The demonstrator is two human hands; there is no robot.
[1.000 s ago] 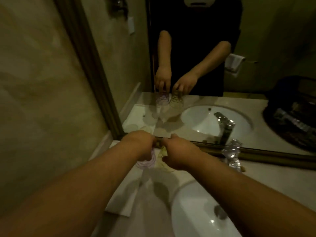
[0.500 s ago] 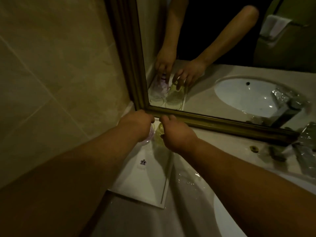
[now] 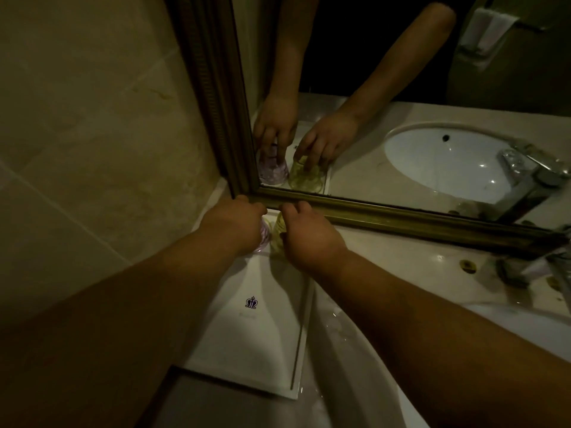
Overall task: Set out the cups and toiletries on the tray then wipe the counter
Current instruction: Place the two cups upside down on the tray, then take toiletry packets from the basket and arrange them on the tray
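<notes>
A white rectangular tray (image 3: 262,335) with a small crown logo lies on the counter in the left corner, against the mirror. At its far end my left hand (image 3: 234,225) grips a purple-tinted cup (image 3: 264,234), and my right hand (image 3: 304,234) grips a yellow-tinted cup (image 3: 278,231) beside it. Both cups stand on the tray, bases up as the mirror reflection shows, and are mostly hidden by my hands.
The framed mirror (image 3: 386,216) runs along the back of the counter. A tiled wall (image 3: 92,149) closes the left side. The white sink basin (image 3: 509,335) lies to the right, with a chrome tap (image 3: 556,264) at the right edge. The wet counter (image 3: 336,329) glistens beside the tray.
My view has swung down and left, closer to the corner. Both hands have carried the cups back toward the mirror and down onto the tray's far end.
</notes>
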